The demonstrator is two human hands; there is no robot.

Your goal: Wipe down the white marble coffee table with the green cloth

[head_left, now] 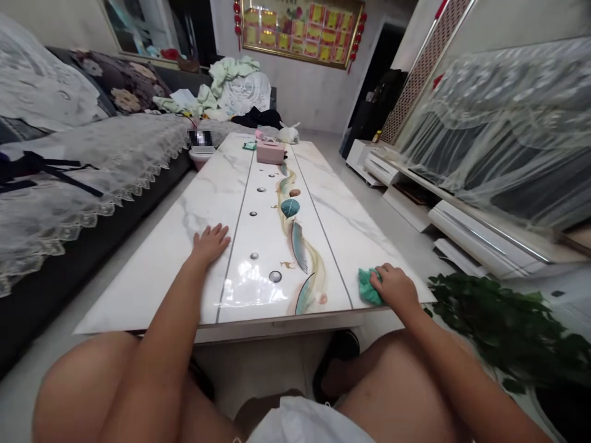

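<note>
My left hand (211, 244) lies flat on the left part of the glossy white table (184, 203), fingers apart and nothing in them. Near the table's right front corner, my right hand (394, 286) has its fingers on a crumpled green cloth (368, 287), which rests on the tabletop. Between the hands runs a printed strip with leaves, feathers and round silver dots. A pink box (271, 152) stands towards the table's far end, with a small green item (250, 146) to its left.
A white bag (289, 133) sits at the table's far end. Left is a sofa (92, 160) with lace covers and heaped clothes. A leafy plant (512, 326) stands by the right front corner; a white cabinet (484, 234) lines the right side.
</note>
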